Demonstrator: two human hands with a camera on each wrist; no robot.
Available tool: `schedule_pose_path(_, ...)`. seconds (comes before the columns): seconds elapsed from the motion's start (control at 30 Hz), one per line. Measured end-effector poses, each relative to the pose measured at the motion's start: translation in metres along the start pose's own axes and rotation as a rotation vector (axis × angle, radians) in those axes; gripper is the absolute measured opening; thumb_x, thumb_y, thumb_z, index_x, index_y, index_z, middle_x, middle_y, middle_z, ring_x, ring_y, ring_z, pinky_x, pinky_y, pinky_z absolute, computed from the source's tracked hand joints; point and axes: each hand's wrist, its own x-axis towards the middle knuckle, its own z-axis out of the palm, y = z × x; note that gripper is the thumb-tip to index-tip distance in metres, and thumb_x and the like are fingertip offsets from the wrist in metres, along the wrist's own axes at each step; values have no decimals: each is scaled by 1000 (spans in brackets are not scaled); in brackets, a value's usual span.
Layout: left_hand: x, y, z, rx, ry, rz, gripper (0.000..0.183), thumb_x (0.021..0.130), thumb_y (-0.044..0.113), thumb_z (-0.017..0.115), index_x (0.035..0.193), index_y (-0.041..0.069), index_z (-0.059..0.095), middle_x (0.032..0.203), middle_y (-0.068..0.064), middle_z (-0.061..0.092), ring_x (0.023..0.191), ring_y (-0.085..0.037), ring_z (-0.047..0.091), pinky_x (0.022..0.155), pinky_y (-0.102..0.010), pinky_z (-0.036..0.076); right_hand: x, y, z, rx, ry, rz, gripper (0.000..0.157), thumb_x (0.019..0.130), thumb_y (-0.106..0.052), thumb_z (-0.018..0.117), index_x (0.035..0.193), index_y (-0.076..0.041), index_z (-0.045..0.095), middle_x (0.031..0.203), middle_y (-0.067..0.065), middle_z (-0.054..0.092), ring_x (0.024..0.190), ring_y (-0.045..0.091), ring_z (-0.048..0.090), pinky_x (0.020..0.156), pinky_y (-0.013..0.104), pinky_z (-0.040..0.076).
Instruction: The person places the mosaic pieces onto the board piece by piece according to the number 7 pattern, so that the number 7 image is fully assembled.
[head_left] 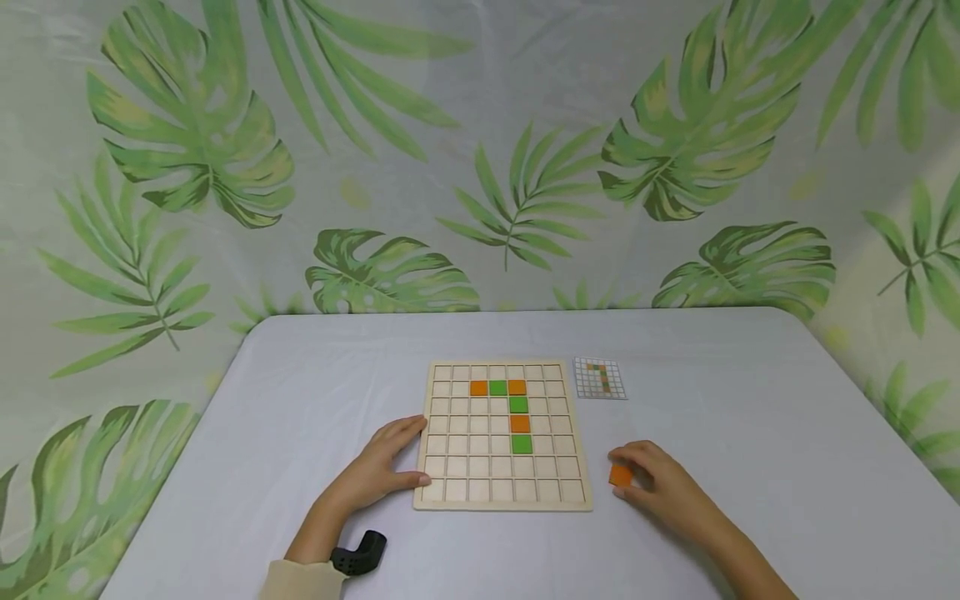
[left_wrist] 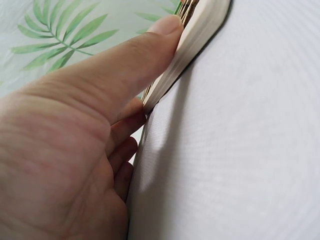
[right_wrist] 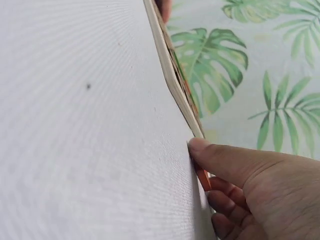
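A wooden grid board (head_left: 480, 492) lies on the table in the head view. Orange and green square tiles on it form a row near the top and a column running down from the row's right end; one is a green tile (head_left: 522, 444). My left hand (head_left: 372, 468) rests against the board's left edge, thumb and fingertips touching it. To the right of the board, my right hand (head_left: 663, 487) pinches an orange tile (head_left: 620, 475) between thumb and fingers, low over the cloth. In the right wrist view the orange tile (right_wrist: 203, 179) shows only as a sliver behind the thumb.
A small printed pattern card (head_left: 600, 379) lies by the board's upper right corner, showing a similar tile shape. White cloth (head_left: 285, 400) covers the table. A leaf-print curtain (head_left: 525, 100) hangs behind it. A black device (head_left: 362, 553) sits at the left wrist.
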Motion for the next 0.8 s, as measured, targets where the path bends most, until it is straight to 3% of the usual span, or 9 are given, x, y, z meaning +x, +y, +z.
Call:
schedule_pose_path(0.23,0,1,0,-4,5,6,87,70,43,73,139,8,34,143,-5,29,132,-27,18,102,-50,19,2,-1,-3,10,-13,46,25,76,-21,72,98,-15,62,100,-5,54,94,15,53,82,35,45)
schedule_pose_path(0.5,1,1,0,6,2,-13,87,70,44,72,140,10,33,144,-2,28,132,-25,17,103,-49,19,18,-20,-6,43,48,-95,32,75,-10,73,104,-16,62,99,-11,58,86,12,53,67,27,47)
schedule_pose_path(0.8,0,1,1,1,7,-18,87,69,44,73,139,10,34,143,-2,29,132,-26,17,102,-50,19,48,-51,12,149,22,-217,29,77,-11,71,105,-10,65,101,-4,59,84,15,54,67,29,48)
